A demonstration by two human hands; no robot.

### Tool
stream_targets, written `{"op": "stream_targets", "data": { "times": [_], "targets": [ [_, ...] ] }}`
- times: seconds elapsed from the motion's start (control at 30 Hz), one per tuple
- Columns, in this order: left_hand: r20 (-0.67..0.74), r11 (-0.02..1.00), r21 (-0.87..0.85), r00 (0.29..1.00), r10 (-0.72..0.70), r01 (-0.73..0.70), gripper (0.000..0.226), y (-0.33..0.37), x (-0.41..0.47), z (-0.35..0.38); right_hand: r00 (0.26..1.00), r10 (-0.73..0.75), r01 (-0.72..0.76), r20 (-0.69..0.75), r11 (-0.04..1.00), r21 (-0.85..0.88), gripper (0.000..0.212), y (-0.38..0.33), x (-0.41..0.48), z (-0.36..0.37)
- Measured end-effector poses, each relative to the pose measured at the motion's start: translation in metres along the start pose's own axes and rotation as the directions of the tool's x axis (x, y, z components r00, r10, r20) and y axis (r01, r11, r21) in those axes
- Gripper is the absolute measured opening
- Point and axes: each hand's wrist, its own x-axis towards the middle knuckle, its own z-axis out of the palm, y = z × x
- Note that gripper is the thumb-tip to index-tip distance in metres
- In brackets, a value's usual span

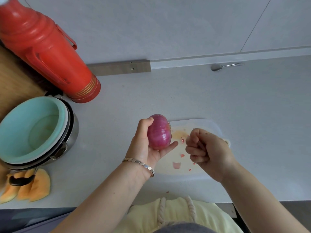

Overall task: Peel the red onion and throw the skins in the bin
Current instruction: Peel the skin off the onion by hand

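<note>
Onion (159, 132): red, glossy purple layer exposed. Held off the counter (168, 98), above the L edge of the cutting board (202, 125). Root end w/ short fibres faces right.
L hand (144, 145): cradles the onion from below-left. Thumb is curled over the upper-left side of the bulb and the fingers are underneath. One fingertip projects past the bulb at lower right.
R hand (208, 148): just right of the onion, apart from it, above the board. Fingers are curled into a loose fist w/ the knuckles toward the onion. Cannot tell whether anything is held inside.
Bracelet (139, 163): silver-tone links, on the L wrist.
Cutting board: white plastic w/ rounded corners, flat on the counter in front of the person. Yellowish stain on the surface below the hands.
Skin scraps (176, 165): several small pink-red pieces scattered on the board, between and below the hands. Largest piece lies near the board's near edge. One tiny bit lies on the counter, just past that edge.
Counter: pale grey, runs back to the wall.
Flask (47, 47): red, w/ side handle and gold bands at the base. Stands at far left.
Pot (74, 132): steel, near left, in front of the flask. Holds a mint-green inner vessel (25, 125). Black handle points toward the person.
Melon slices (38, 185): orange, fanned at the near-left counter edge, partly under the pot handle.
Spoon (218, 66): metal, far right by the wall, bowl end to the left.
Garment (176, 214): pale yellow w/ twisted cords, bottom centre.
</note>
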Motion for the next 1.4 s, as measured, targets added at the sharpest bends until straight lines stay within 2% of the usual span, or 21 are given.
{"op": "stream_targets", "data": {
  "times": [0.1,0.27,0.4,0.5,0.6,0.7,0.8,0.97,1.17,1.33,1.4],
  "targets": [
    [-0.009,1.000,0.001,1.000,-0.023,0.023,0.021,0.001,0.000,0.001,0.998,0.057,-0.056,-0.005,0.996,0.076,0.041,0.004,0.003,-0.005],
    [-0.021,0.999,-0.014,0.999,-0.048,0.048,0.022,0.003,0.000,0.004,0.999,0.041,-0.041,-0.002,0.993,0.108,0.020,0.002,0.005,-0.005],
    [-0.031,0.997,-0.022,0.997,-0.069,0.068,0.021,0.003,0.000,0.004,0.999,0.016,-0.012,-0.040,0.996,0.089,0.040,0.001,0.009,-0.006],
    [-0.029,0.996,-0.017,0.996,-0.087,0.086,0.021,0.002,0.001,0.003,0.995,-0.041,0.042,-0.095,0.999,0.006,0.035,0.001,0.008,-0.005],
    [-0.030,0.995,-0.009,0.995,-0.096,0.096,0.022,0.001,0.002,0.002,0.994,-0.074,0.068,-0.085,0.995,-0.069,0.039,0.001,0.009,-0.006],
    [-0.028,0.995,-0.005,0.995,-0.098,0.098,0.024,0.001,0.003,0.002,0.997,-0.057,0.051,-0.059,0.995,-0.091,0.050,0.002,0.009,-0.007],
    [-0.024,0.996,0.006,0.996,-0.090,0.090,0.023,0.002,0.003,0.002,0.998,-0.034,0.030,-0.044,0.996,-0.083,0.041,0.003,0.008,-0.009],
    [-0.027,0.995,0.002,0.994,-0.102,0.102,0.022,0.003,0.003,0.002,0.994,-0.091,0.088,-0.061,0.995,-0.048,0.052,0.003,0.010,-0.013],
    [-0.019,0.989,0.004,0.989,-0.146,0.146,0.024,0.000,0.003,0.003,0.983,-0.163,0.142,-0.082,0.964,-0.223,0.037,-0.002,0.012,-0.017],
    [-0.013,0.986,0.010,0.986,-0.167,0.167,0.022,-0.001,0.003,0.004,0.979,-0.200,0.177,-0.026,0.913,-0.367,0.026,-0.002,0.007,-0.009],
    [-0.010,0.984,0.007,0.984,-0.176,0.177,0.023,-0.002,0.003,0.003,0.979,-0.199,0.169,-0.033,0.898,-0.406,0.029,-0.002,0.005,-0.003]
  ]
}}
